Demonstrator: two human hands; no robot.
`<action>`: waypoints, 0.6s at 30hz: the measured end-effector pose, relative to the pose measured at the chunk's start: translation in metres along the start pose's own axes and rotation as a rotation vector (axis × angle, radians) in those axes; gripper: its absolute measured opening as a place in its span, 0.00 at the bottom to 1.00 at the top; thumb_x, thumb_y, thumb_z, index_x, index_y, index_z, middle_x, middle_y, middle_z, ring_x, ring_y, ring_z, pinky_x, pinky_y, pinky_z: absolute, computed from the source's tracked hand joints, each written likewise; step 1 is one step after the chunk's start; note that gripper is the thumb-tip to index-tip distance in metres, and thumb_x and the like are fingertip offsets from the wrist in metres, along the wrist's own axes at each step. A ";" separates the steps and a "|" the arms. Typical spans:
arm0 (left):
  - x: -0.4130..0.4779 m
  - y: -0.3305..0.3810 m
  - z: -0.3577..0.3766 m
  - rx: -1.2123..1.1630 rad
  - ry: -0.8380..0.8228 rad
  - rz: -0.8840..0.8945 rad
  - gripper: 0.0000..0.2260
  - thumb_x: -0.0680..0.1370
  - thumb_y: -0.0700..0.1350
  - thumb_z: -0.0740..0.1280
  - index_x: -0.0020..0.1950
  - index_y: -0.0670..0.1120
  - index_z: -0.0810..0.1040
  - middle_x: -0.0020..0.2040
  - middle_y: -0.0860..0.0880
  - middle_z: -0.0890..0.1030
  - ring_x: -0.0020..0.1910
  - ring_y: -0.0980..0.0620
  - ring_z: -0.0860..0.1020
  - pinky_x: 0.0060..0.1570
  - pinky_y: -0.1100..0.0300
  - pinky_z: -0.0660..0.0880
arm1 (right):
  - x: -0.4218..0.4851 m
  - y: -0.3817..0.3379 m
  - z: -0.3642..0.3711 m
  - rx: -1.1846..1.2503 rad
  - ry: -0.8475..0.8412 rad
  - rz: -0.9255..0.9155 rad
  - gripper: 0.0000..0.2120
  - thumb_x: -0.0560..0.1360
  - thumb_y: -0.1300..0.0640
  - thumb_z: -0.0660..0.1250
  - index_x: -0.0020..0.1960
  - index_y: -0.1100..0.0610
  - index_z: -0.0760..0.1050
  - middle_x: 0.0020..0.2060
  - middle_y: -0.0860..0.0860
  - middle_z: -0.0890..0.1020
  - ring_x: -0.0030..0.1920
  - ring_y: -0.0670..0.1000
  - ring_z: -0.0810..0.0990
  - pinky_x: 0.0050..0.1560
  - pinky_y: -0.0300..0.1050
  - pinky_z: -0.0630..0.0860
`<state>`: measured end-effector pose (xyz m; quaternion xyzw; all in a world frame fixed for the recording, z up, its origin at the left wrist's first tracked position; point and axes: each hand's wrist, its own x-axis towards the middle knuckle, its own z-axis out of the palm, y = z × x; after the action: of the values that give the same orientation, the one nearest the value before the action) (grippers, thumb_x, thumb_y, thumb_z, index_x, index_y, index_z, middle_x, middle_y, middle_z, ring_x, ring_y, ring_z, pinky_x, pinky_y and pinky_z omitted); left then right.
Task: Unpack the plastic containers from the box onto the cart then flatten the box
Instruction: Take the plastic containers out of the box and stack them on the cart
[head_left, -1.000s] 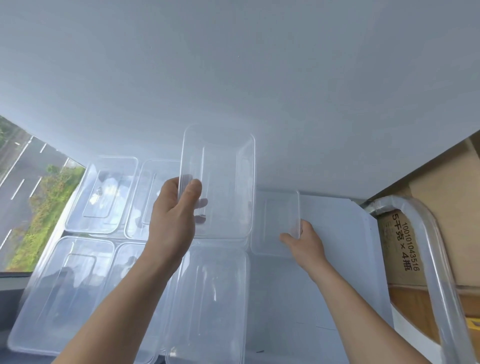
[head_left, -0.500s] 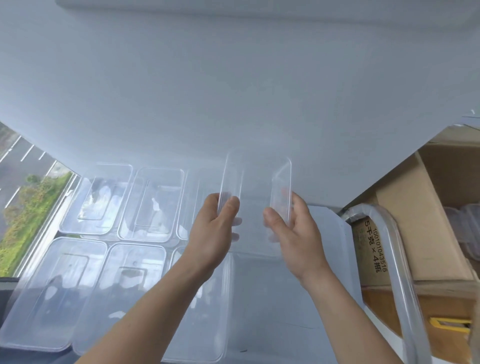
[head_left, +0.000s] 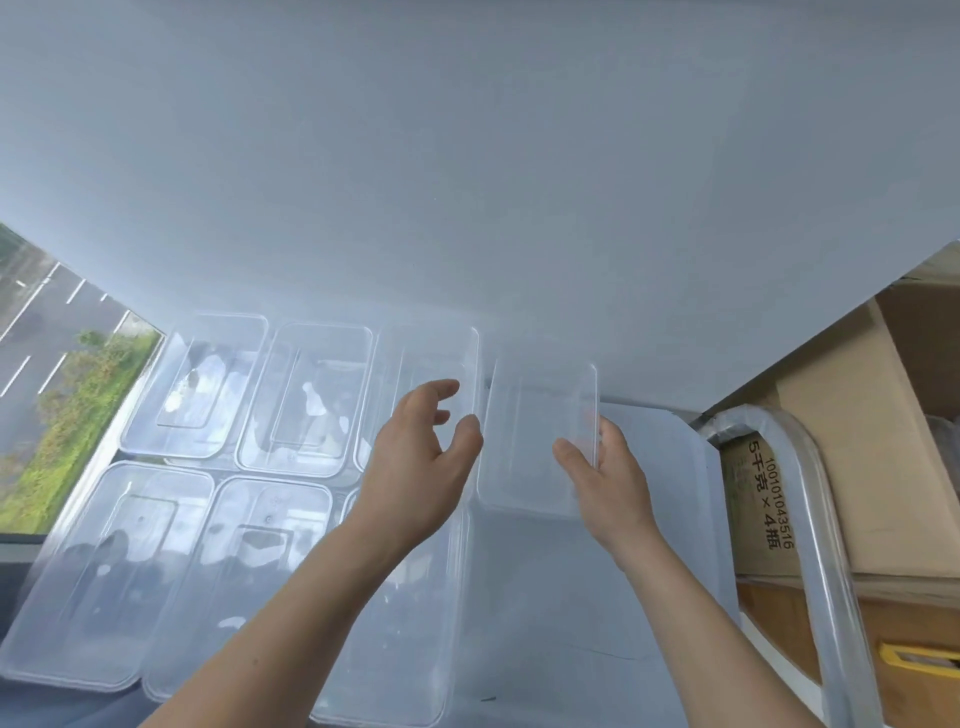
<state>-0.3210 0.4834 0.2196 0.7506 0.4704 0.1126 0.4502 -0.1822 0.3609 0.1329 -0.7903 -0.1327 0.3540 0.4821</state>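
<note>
Your right hand (head_left: 605, 470) pinches the right rim of a clear container (head_left: 530, 431), thumb inside, at the right end of the back row on the cart (head_left: 654, 525); can't tell if it's fully set down. Your left hand (head_left: 421, 457) is released, fingers loosely spread just left of it, holding nothing. Other containers (head_left: 306, 395) lie in two rows to the left, and the box (head_left: 857, 441) sits right of the cart.
</note>
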 end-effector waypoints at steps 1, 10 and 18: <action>0.001 -0.002 0.000 0.020 0.008 0.008 0.18 0.81 0.50 0.63 0.71 0.52 0.70 0.65 0.54 0.74 0.58 0.50 0.78 0.56 0.51 0.76 | 0.003 0.003 0.002 -0.022 -0.001 0.013 0.20 0.78 0.49 0.66 0.69 0.47 0.69 0.53 0.39 0.80 0.55 0.45 0.79 0.51 0.42 0.71; 0.008 -0.018 0.012 0.365 -0.002 0.275 0.18 0.81 0.47 0.65 0.70 0.46 0.73 0.71 0.52 0.72 0.71 0.52 0.68 0.63 0.64 0.63 | 0.022 0.016 0.012 -0.141 -0.017 0.063 0.16 0.78 0.50 0.66 0.64 0.47 0.70 0.51 0.41 0.80 0.52 0.46 0.79 0.44 0.36 0.70; 0.014 -0.023 0.014 0.382 -0.021 0.277 0.21 0.78 0.52 0.61 0.69 0.45 0.75 0.70 0.51 0.74 0.71 0.51 0.69 0.63 0.63 0.65 | 0.024 0.018 0.019 -0.210 0.037 0.076 0.07 0.78 0.50 0.65 0.53 0.50 0.70 0.45 0.45 0.78 0.45 0.49 0.76 0.39 0.39 0.69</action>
<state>-0.3194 0.4908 0.1901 0.8806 0.3710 0.0745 0.2853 -0.1805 0.3780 0.1019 -0.8475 -0.1299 0.3414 0.3852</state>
